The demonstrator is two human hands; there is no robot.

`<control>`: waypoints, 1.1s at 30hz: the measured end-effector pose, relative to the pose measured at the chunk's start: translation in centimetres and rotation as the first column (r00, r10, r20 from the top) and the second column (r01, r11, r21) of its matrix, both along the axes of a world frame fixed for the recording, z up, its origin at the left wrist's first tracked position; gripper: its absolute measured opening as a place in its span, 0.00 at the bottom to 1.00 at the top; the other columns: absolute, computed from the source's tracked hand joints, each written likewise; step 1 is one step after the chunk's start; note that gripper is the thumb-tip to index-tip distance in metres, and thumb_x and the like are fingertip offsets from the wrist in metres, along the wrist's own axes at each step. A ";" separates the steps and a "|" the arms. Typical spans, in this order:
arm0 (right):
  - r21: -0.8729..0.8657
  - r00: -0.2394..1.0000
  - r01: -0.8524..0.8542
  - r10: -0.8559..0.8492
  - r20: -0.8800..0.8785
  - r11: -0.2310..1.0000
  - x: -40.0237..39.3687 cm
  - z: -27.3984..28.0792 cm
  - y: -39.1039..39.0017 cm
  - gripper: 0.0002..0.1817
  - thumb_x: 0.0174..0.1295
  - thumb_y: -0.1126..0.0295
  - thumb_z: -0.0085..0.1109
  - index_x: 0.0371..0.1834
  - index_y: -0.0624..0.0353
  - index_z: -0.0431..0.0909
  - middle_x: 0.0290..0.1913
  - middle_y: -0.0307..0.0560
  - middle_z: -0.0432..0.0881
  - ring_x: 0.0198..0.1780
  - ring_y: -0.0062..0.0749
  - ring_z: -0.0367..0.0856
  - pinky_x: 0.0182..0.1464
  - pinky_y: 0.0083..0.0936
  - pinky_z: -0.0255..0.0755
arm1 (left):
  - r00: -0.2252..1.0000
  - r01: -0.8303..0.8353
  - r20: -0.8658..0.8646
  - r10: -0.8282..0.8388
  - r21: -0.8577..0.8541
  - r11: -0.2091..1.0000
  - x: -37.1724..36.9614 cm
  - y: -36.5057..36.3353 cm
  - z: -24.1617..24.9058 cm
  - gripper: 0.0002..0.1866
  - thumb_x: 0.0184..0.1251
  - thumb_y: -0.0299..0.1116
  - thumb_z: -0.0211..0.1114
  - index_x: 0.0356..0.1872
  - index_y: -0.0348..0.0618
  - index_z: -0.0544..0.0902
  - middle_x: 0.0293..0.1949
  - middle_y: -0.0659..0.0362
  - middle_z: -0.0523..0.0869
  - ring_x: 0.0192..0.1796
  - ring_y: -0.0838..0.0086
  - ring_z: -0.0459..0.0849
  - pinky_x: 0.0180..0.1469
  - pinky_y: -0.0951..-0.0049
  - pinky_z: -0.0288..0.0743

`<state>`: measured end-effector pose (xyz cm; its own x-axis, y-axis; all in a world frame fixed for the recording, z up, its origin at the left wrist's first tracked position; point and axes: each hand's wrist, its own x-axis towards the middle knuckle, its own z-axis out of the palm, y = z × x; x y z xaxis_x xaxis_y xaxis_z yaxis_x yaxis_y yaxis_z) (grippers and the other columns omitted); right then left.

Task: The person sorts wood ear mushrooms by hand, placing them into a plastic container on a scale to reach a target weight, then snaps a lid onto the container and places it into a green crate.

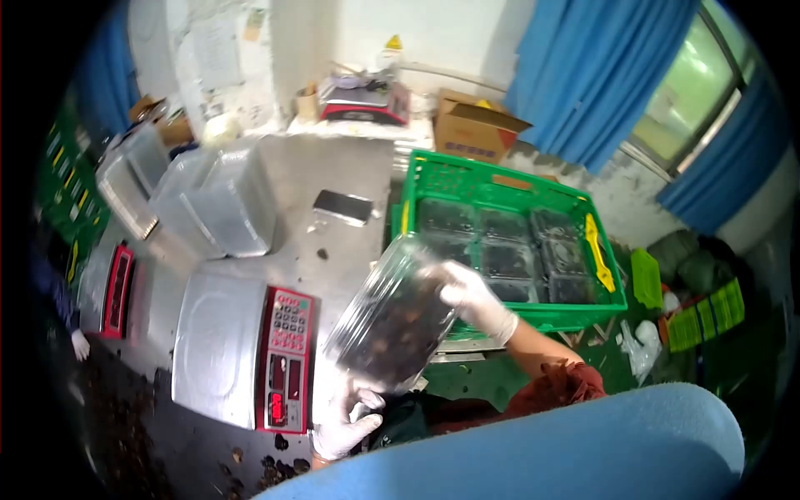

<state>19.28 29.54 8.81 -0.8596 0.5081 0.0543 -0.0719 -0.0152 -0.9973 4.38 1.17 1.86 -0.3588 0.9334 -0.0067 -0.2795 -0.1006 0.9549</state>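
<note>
A clear plastic box point(396, 321) filled with dark brown pieces is held tilted in front of me, between the scale and the green crate. My right hand point(477, 302), in a white glove, grips its upper right side. At its lower left end is my left hand point(343, 427), also gloved, with fingers curled against the edge. Left of the box stands a red scale point(287, 362) with a bare silver pan and a lit red display. Similar filled boxes point(508, 254) lie in rows inside the green crate point(512, 313).
Stacks of clear containers point(221, 200) stand on the metal table at the back left. A phone point(343, 207) lies near them. Another scale point(117, 292) and a person's gloved hand point(80, 345) are at far left. Dark pieces point(125, 425) are heaped below. A cardboard box point(477, 129) sits behind the crate.
</note>
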 end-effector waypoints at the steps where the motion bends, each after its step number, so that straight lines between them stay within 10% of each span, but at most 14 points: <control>1: -0.009 0.992 0.123 -0.123 -0.004 0.992 1.5 0.6 1.8 0.24 0.64 0.61 0.61 0.59 0.63 0.73 0.52 0.42 0.79 0.56 0.27 0.75 0.60 0.27 0.69 | 1.000 0.017 -0.008 -0.017 0.031 0.999 0.1 1.0 1.1 0.23 0.60 0.20 0.67 0.57 0.38 0.73 0.41 0.61 0.80 0.44 0.79 0.77 0.53 0.75 0.73; 9: -0.128 0.571 0.820 -0.776 0.268 0.558 14.2 -5.5 19.8 0.26 0.64 0.52 0.63 0.57 0.57 0.70 0.57 0.46 0.74 0.49 0.38 0.79 0.40 0.37 0.82 | 0.972 -0.187 0.114 0.208 -0.172 0.967 -3.9 0.2 -4.8 0.21 0.72 0.19 0.55 0.64 0.40 0.70 0.46 0.61 0.80 0.46 0.81 0.78 0.46 0.82 0.74; 10: -0.122 0.533 0.846 -0.808 0.253 0.520 13.9 -5.8 20.9 0.22 0.65 0.51 0.62 0.51 0.54 0.73 0.44 0.43 0.81 0.36 0.28 0.82 0.31 0.27 0.80 | 0.968 -0.188 0.132 0.215 -0.187 0.964 -4.1 0.0 -5.1 0.21 0.72 0.19 0.55 0.64 0.40 0.70 0.46 0.61 0.80 0.45 0.81 0.78 0.46 0.81 0.74; 13: -0.231 0.620 0.785 -0.727 0.294 0.576 14.5 -7.8 25.3 0.37 0.63 0.46 0.61 0.68 0.58 0.64 0.64 0.58 0.72 0.60 0.47 0.77 0.53 0.40 0.79 | 0.957 -0.231 0.126 0.263 -0.219 0.948 -4.2 -0.5 -6.1 0.21 0.73 0.21 0.56 0.65 0.39 0.70 0.45 0.61 0.81 0.43 0.80 0.79 0.47 0.81 0.74; 16: 0.746 -0.039 0.564 -0.891 0.453 0.355 12.6 -11.0 29.3 0.47 0.60 0.43 0.62 0.74 0.61 0.57 0.70 0.64 0.64 0.65 0.59 0.71 0.64 0.44 0.70 | 0.927 -0.297 0.159 0.339 -0.238 0.925 -3.9 -1.2 -7.2 0.21 0.73 0.22 0.57 0.65 0.38 0.69 0.45 0.61 0.81 0.43 0.80 0.79 0.47 0.81 0.74; 18: 0.919 0.042 0.166 -0.934 0.355 0.357 9.1 -7.6 26.4 0.45 0.58 0.47 0.62 0.73 0.62 0.57 0.74 0.65 0.57 0.66 0.63 0.68 0.68 0.44 0.64 | 0.899 -0.361 0.154 0.410 -0.268 0.893 -3.3 -1.9 -7.1 0.20 0.72 0.21 0.57 0.64 0.37 0.71 0.45 0.62 0.80 0.43 0.80 0.79 0.47 0.79 0.75; 21: 0.949 0.492 0.206 -0.864 0.109 0.238 2.0 -6.5 25.6 0.33 0.58 0.55 0.63 0.64 0.61 0.69 0.68 0.64 0.64 0.65 0.62 0.66 0.65 0.45 0.66 | 0.843 -0.448 0.177 0.508 -0.292 0.845 -2.6 -3.4 -7.1 0.19 0.70 0.19 0.58 0.61 0.36 0.73 0.43 0.63 0.80 0.41 0.79 0.79 0.46 0.80 0.76; 24: 0.946 0.908 0.194 -0.413 -0.073 0.260 -8.7 -1.5 20.8 0.22 0.61 0.60 0.60 0.55 0.60 0.76 0.57 0.59 0.76 0.61 0.52 0.73 0.63 0.43 0.67 | 0.751 -0.536 0.253 0.610 -0.308 0.786 -1.5 -5.2 -6.7 0.17 0.70 0.19 0.59 0.59 0.35 0.74 0.40 0.61 0.82 0.39 0.79 0.79 0.43 0.81 0.75; 26: 0.922 0.992 0.073 -0.125 -0.028 0.380 -15.7 2.3 16.1 0.18 0.61 0.61 0.60 0.51 0.60 0.77 0.54 0.56 0.78 0.58 0.52 0.74 0.62 0.42 0.68 | 0.694 -0.591 0.268 0.668 -0.318 0.742 -1.1 -6.8 -7.3 0.17 0.71 0.20 0.58 0.59 0.37 0.75 0.41 0.59 0.82 0.37 0.80 0.79 0.40 0.82 0.74; 33: 0.998 0.947 0.055 0.320 -0.044 -0.025 -35.9 5.3 8.1 0.15 0.61 0.67 0.54 0.50 0.60 0.78 0.50 0.53 0.79 0.54 0.48 0.78 0.56 0.40 0.73 | 0.488 -0.807 0.240 0.839 -0.243 0.538 0.4 -10.6 -7.7 0.16 0.73 0.21 0.57 0.59 0.39 0.76 0.41 0.61 0.83 0.36 0.81 0.79 0.41 0.83 0.75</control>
